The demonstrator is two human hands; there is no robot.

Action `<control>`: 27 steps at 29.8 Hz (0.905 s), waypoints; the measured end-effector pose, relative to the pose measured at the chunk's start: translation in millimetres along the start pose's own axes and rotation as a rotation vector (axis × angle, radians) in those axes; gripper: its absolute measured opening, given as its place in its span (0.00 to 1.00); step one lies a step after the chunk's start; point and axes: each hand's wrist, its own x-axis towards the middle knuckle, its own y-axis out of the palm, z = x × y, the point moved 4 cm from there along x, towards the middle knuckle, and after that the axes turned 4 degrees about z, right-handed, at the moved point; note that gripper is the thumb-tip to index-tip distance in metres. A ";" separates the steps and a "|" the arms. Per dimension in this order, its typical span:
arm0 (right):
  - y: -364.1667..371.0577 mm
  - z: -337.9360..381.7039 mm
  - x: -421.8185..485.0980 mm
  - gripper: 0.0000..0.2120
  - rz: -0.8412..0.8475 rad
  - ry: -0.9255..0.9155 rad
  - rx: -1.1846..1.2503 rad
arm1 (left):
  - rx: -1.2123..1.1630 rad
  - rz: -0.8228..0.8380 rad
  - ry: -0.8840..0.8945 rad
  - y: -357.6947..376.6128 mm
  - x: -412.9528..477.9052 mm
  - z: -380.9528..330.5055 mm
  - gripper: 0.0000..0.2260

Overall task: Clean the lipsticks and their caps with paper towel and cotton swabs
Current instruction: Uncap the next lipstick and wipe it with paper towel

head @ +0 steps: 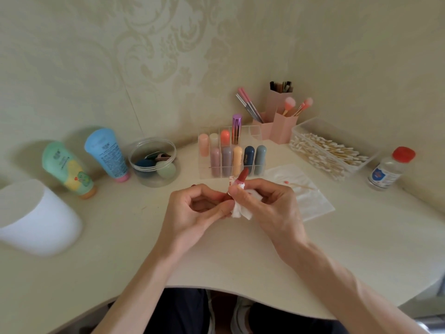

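Just in front of the clear organizer [204, 173]: left hand [199, 209] pinches the lipstick [243, 175] base; right hand [273, 206], fingers curled, wraps paper towel [240, 211] (red-stained) around it.

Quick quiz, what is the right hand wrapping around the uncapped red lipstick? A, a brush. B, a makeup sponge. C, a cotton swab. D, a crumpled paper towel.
D: the right hand pinches a crumpled white paper towel, smeared red near the top, around the red lipstick, while the left hand holds its base.
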 end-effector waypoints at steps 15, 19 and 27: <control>-0.1 0.4 0.3 0.08 0.021 0.007 -0.029 | 0.030 0.035 -0.029 -0.6 2.5 5.1 0.09; 1.3 -0.1 1.5 0.08 0.032 0.023 -0.058 | 0.093 0.008 0.009 -2.0 1.3 4.2 0.13; -3.5 2.6 0.1 0.09 0.017 -0.017 -0.034 | -0.019 0.116 -0.053 3.2 3.5 2.9 0.10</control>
